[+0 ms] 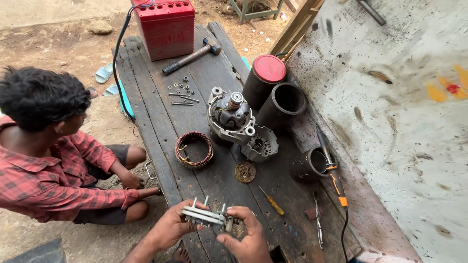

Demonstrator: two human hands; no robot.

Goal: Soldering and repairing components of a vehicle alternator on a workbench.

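Nearest the camera, at the close edge of the dark plank bench (161, 131): a flat metal plate assembly (207, 216) with upright studs, held level between both hands just above the boards. Left hand (168, 229) curled under and around the left end, fingers closed on the plate's rim. Right hand (248, 234) pinching the right end, thumb over the top and fingers beneath.

Probably rigid and fairly light for its size, metal throughout, greasy enough to slip. Studs and thin fins likely bendable or sharp, so best gripped by the outer edges, as now, not by the protruding posts.

Just beyond the plate assembly, to its right: a yellow-handled screwdriver (271, 200), then a round brownish disc (245, 171). Further right of it, an orange-and-black corded tool (333, 170) along the bench edge, beside a short dark pipe section (308, 165).

Beyond the plate assembly, mid-bench: a copper-wound stator ring (194, 149), a grey end cover (261, 143), and the main alternator body (230, 117). Past those, loose nuts and bolts (182, 92), two black tubes (280, 102), one with a round red cap (268, 68), unlabelled as far as visible.

Farthest from the plate assembly: a hammer (192, 54) and a boxy red battery (166, 27) with ribbed sides and a row of top holes; any marking on its face too faint to tell. Left of the bench, a seated person in a red checked shirt (44, 180).
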